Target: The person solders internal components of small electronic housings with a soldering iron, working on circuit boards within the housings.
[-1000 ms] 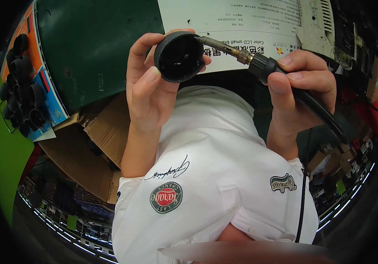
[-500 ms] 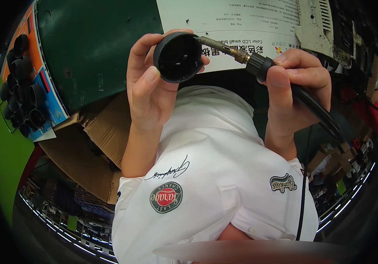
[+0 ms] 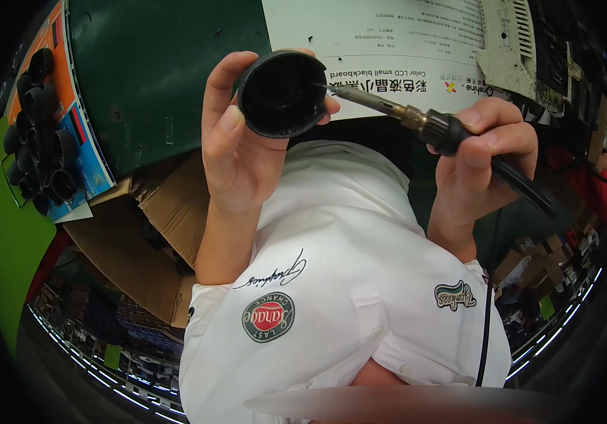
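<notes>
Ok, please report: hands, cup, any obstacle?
Left hand holding black round cup. Right hand gripping soldering iron, tip at cup's opening, contact unclear. More cups piled left, clear of hands.

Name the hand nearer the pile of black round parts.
Left: the left hand is right of the pile; the right hand, holding the soldering iron, is farther right.

Left hand (image 3: 243, 166) raised and curled, right hand (image 3: 472, 180) in a pinching grip, forearms (image 3: 227, 244) upright

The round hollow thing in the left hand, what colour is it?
The round hollow thing is black, seen best in the head view.
</notes>
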A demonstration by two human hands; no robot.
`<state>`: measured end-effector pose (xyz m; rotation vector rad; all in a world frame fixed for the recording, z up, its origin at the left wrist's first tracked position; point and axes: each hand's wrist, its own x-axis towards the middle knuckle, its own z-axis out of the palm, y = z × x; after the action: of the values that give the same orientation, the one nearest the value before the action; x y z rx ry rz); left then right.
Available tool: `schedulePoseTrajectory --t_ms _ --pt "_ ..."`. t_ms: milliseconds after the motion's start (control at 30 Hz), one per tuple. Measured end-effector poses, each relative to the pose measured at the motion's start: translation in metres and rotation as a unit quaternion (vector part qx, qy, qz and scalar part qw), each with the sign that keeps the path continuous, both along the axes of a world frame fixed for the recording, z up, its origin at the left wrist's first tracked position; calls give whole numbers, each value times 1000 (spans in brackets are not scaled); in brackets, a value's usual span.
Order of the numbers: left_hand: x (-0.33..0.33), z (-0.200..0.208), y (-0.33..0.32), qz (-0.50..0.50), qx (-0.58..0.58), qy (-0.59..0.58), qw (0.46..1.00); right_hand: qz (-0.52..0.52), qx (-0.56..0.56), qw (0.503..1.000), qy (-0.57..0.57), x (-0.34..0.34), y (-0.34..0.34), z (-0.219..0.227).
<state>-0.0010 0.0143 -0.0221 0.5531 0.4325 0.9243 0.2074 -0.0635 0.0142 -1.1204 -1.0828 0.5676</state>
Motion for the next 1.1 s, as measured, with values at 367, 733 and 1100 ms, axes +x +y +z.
schedulePoseTrajectory --t_ms 367,733,1100 --pt "3 9 -4 -31 -99 29 994 26 14 998 63 16 4 -8" --pt "14 21 -7 -80 -122 87 985 99 5 993 60 -30 25 -27" --pt "9 19 3 158 425 343 823 135 -19 986 94 -35 23 -33"
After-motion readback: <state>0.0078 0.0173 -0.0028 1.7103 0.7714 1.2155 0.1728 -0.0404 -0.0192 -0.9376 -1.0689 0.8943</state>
